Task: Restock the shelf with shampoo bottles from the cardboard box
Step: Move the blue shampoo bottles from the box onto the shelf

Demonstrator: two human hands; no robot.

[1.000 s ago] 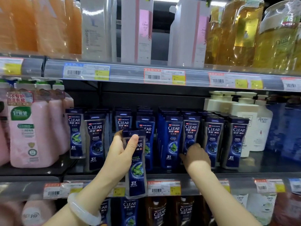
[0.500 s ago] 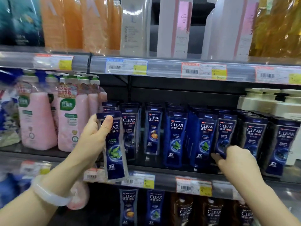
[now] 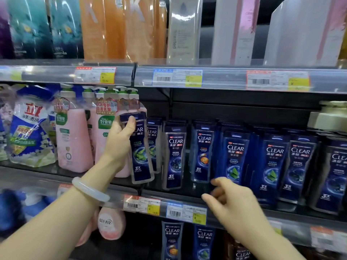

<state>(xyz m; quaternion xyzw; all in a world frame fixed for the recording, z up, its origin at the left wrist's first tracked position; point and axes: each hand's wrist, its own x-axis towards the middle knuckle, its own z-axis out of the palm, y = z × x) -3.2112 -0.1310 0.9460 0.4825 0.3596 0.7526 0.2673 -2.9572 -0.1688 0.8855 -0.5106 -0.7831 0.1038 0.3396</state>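
Note:
My left hand [image 3: 118, 139] grips a dark blue CLEAR shampoo bottle [image 3: 141, 156] upright at the left end of the row, its base at the middle shelf's front edge [image 3: 169, 203]. A row of matching CLEAR bottles [image 3: 235, 162] fills that shelf to the right. My right hand [image 3: 232, 201] hovers in front of the row near the shelf edge, fingers spread and blurred, holding nothing. The cardboard box is out of view.
Pink pump bottles [image 3: 74, 139] and a blue-white refill pouch [image 3: 28, 132] stand left of the held bottle. White pump bottles [image 3: 328, 117] sit at the far right. Tall boxed goods [image 3: 184, 29] fill the upper shelf; more CLEAR bottles [image 3: 171, 239] stand below.
My left hand has carried the bottle up and to the left end of the CLEAR row. My right hand has pulled back from the bottles. The view has swung left.

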